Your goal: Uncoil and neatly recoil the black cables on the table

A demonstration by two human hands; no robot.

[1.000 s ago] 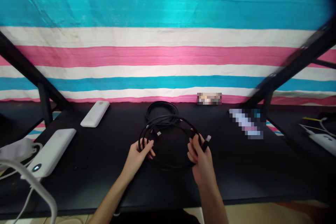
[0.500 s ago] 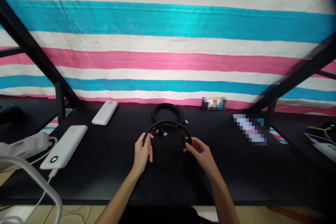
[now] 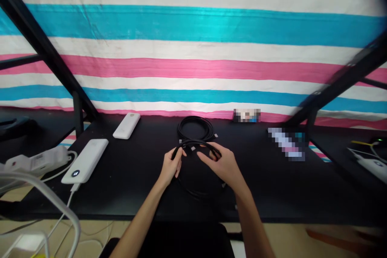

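A black cable (image 3: 193, 143) is looped into a coil just above the black table (image 3: 272, 185). My left hand (image 3: 172, 165) pinches the coil's left side. My right hand (image 3: 222, 163) grips its right side with curled fingers, the index finger reaching across the top of the loop. Metal plug ends (image 3: 192, 148) show between the hands. Behind it a second black coiled cable (image 3: 195, 127) lies flat on the table, untouched.
Two white power banks (image 3: 127, 125) (image 3: 86, 160) lie at the left, the nearer one lit and plugged in. A white power strip (image 3: 36, 162) sits further left. Black frame struts rise at both sides. A striped cloth hangs behind the table.
The held coil has been drawn in smaller and moved toward the second coil. My right hand shifted left over the loop's top. The view tilted slightly downward.
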